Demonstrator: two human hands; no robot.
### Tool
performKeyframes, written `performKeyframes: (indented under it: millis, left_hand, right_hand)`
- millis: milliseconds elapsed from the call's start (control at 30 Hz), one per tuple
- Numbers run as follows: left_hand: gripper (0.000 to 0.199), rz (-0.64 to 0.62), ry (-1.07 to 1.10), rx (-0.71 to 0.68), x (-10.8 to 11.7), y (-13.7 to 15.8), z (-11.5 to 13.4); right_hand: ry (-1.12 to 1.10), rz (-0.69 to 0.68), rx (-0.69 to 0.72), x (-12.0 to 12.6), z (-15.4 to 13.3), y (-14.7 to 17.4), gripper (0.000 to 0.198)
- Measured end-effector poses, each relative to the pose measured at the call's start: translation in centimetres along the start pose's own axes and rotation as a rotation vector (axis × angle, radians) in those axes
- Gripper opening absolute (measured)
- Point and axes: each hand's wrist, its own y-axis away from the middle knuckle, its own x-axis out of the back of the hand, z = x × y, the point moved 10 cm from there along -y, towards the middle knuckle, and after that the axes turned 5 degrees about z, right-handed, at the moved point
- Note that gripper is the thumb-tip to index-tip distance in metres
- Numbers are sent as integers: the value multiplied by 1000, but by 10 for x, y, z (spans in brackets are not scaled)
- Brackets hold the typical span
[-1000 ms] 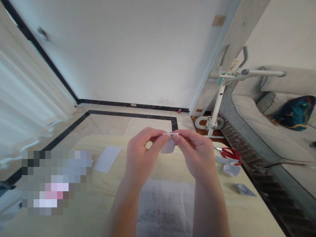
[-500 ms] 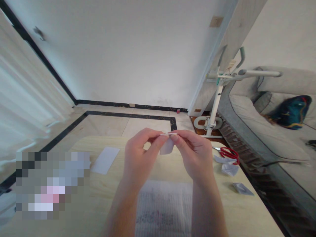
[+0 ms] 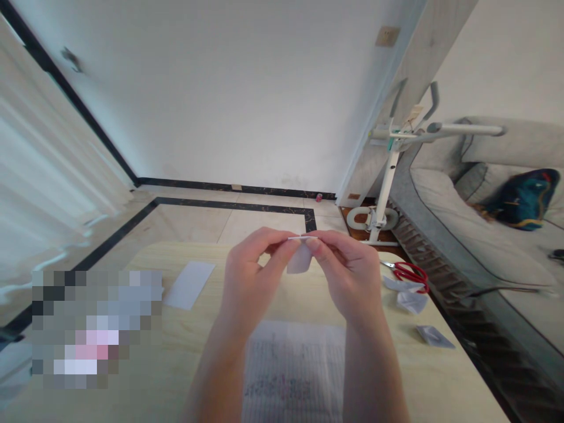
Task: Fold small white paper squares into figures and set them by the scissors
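Between my two hands, above the middle of the table, is a small folded piece of white paper [image 3: 299,260]. Its top edge is pinched by the thumb and fingers of my left hand [image 3: 253,264] and, close beside, those of my right hand [image 3: 350,267]. A flap of the paper hangs below the thumbs. Below my wrists lies a sheet with ruled lines and writing [image 3: 293,370], partly covered by my forearms. On the left a blank white paper [image 3: 190,285] rests flat on the table.
Red-handled scissors [image 3: 409,275] lie at the table's right edge, with folded paper pieces [image 3: 412,302] and another folded piece [image 3: 435,336] nearby. A blurred-out patch covers the left side of the wooden table [image 3: 154,376]. Beyond stand a grey sofa [image 3: 449,194] and white exercise equipment [image 3: 386,182].
Both hands keep their pinch on the folded paper with almost no movement. The whole view has shifted very slightly.
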Motion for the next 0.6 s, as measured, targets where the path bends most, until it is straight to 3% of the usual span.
performKeyframes:
  millis: [367, 600]
  left_hand:
    - [12, -51, 153, 47, -3, 2, 0]
    - [10, -89, 161, 0, -5, 2, 3]
  right_hand:
    - [-102, -16, -18, -2, -2, 2, 10]
    - [-95, -38, -44, -5, 2, 2, 7]
